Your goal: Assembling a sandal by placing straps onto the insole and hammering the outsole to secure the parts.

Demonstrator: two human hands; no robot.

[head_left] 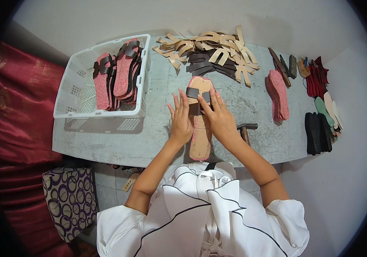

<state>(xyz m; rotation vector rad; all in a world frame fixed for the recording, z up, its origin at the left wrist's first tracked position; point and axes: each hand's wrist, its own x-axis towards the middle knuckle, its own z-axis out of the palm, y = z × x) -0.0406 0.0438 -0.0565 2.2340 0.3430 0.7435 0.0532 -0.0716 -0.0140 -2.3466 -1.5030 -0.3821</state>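
Note:
A sandal sole (200, 143) lies lengthwise on the table before me, tan side up with a pink speckled edge. Ends of a dark brown strap piece (193, 92) are folded over its upper half. My left hand (181, 122) rests along the sole's left edge, fingers stretched out and touching the strap's side. From the right, my right hand (219, 120) lays its extended, parted fingers on the right strap end and the sole. Neither hand is wrapped around anything. Part of the strap is hidden under the right fingers.
A white plastic basket (102, 115) holds several pink sandals with brown straps. Beige strap pieces (217, 40) and dark brown ones (205, 64) lie at the back. A hammer (245, 132) sits by my right forearm. Pink soles (278, 96), black soles (318, 132) and hand tools (281, 66) are farther right.

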